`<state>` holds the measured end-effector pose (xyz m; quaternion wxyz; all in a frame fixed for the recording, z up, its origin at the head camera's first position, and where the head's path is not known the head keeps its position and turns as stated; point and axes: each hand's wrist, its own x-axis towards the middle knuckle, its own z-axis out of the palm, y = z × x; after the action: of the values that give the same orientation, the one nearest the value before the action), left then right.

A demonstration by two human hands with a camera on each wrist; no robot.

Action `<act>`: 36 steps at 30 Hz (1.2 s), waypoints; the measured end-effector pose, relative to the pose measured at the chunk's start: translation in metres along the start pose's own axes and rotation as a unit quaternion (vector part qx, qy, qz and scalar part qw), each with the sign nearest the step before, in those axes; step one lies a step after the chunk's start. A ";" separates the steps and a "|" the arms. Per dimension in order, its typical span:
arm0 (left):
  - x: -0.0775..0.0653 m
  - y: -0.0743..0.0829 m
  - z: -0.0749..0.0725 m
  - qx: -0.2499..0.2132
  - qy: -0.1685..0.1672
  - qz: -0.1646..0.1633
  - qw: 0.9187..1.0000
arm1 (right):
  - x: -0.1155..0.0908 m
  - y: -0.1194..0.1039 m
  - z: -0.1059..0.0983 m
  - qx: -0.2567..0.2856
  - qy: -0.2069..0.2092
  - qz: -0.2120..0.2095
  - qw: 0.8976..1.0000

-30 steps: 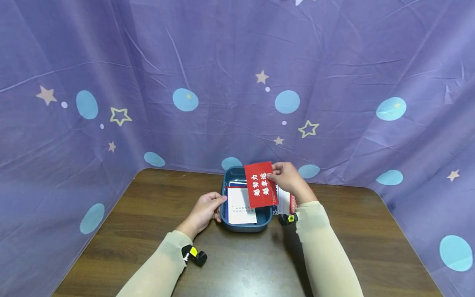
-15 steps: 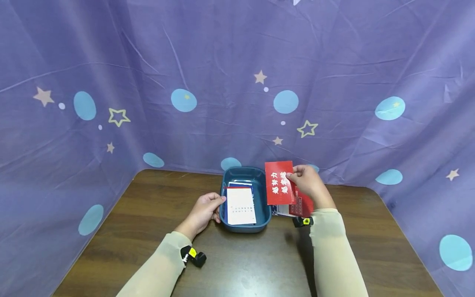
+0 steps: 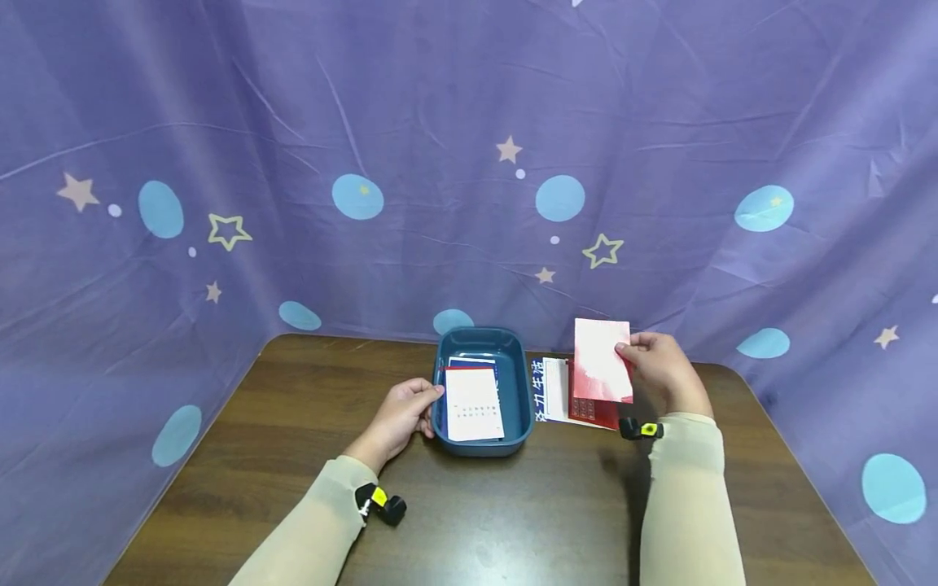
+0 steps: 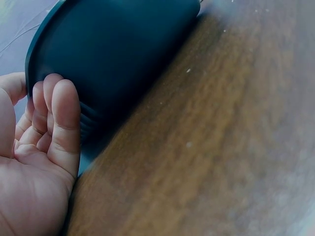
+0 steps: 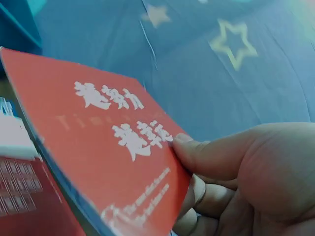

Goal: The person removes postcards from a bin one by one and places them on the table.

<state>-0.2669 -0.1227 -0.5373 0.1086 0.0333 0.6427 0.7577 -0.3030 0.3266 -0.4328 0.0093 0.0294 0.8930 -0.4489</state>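
Observation:
My left hand (image 3: 401,417) grips the left wall of a dark blue plastic tray (image 3: 519,350). In the left wrist view its thumb lies over the rim, with the fingers (image 4: 65,110) against the outer wall. My right hand (image 3: 663,366) pinches a red card (image 5: 98,142) with large white characters by its right edge. Glare whitens this card in the head view. It is held above a spread pile right of the tray, where a dark red card (image 3: 582,408) overlaps white paper. Inside the tray, a white card (image 3: 472,403) with a red top edge lies over blue ones.
A brown wooden table (image 3: 484,521) carries everything. Behind it and at both sides hangs a purple curtain (image 3: 454,203) with stars and blue ovals. Blue-and-white lettering (image 3: 538,387) shows at the pile's left side, close to the tray.
My right hand has carried the red card rightward, from over the tray to over the pile beside it. More of the tray and pile now shows. The left hand keeps its hold.

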 end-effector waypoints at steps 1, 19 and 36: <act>0.000 0.000 0.000 0.000 0.001 0.000 1.000 | -0.001 0.004 -0.003 0.009 -0.003 0.013 1.000; 0.000 0.000 0.000 -0.004 -0.002 0.002 1.000 | 0.015 0.062 0.022 -0.019 -0.060 0.106 0.992; 0.002 -0.001 -0.001 -0.012 -0.005 0.007 1.000 | 0.009 0.033 0.040 -0.154 -0.019 0.137 0.978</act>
<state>-0.2686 -0.1235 -0.5383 0.1073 0.0403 0.6329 0.7657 -0.3105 0.3148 -0.4836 0.0920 0.1413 0.9387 -0.3007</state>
